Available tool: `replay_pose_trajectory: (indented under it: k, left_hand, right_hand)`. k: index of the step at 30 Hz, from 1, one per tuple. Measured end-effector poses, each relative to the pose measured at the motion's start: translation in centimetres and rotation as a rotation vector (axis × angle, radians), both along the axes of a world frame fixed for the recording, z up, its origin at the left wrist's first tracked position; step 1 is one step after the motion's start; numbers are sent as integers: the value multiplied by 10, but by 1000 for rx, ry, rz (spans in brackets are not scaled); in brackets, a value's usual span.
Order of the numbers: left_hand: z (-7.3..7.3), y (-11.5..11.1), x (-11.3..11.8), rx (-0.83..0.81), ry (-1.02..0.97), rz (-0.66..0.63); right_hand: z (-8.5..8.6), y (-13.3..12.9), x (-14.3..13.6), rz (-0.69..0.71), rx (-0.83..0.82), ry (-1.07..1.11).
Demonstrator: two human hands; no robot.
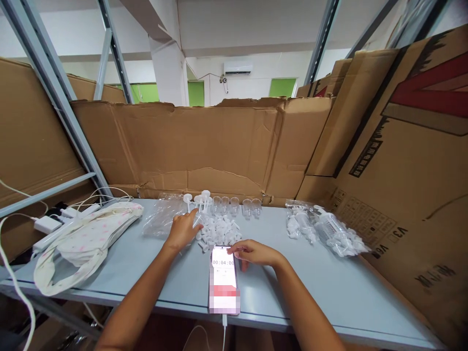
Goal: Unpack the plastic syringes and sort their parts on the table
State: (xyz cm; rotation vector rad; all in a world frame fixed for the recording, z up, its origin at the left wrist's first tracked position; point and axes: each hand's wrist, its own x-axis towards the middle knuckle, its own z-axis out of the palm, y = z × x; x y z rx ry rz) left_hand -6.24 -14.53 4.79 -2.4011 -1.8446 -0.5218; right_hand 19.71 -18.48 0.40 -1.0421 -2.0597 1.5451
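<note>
My left hand (183, 230) is at the left side of a pile of small white plastic pieces (219, 230), thumb and fingers apart, with nothing visible in it. Just beyond its fingertips stand several white round-topped plastic parts (205, 195) with stems. Flat on the table lies a phone (224, 275) showing 00:04:00, a white cable plugged into its lower end. My right hand (252, 252) is over the phone's upper right corner, index finger stretched out at its top edge; whether it touches the screen I cannot tell. No object shows in that hand.
Several clear ribbed plastic cups (234, 206) line the back of the grey table (270, 287). A clear plastic bag (161, 214) lies left, filled bags (336, 231) right. A pale cloth bag (95, 234) sits near a power strip (66, 226). Cardboard (204, 141) walls the back and sides.
</note>
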Motion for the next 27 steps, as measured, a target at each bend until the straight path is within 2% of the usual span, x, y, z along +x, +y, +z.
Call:
replay_pose_trajectory:
  k: [2,4,9,12,15,21,27]
  left_hand:
    - [4,1,3,17,-39,-7]
    - [8,3,7,40,-83,-28]
    - [16,11,18,40,-198,-119]
    - [19,12,25,15,-244,-156]
    - [19,11,30,41,-216,-139]
    - [9,5,36,143,-100,-123]
    - [0,2,37,229,-43,-155]
  right_hand:
    - [3,-1,1,23,16,26]
    - [8,-1,-1,-12,98,61]
    - [19,-11,-17,-156,445,42]
    - [21,-26,-30,-180,684,-78]
    - [15,-41,-39,-157,818,-135]
    - [0,-52,-44,-144,893,-129]
    - [-3,-50,-46,-141,887,-150]
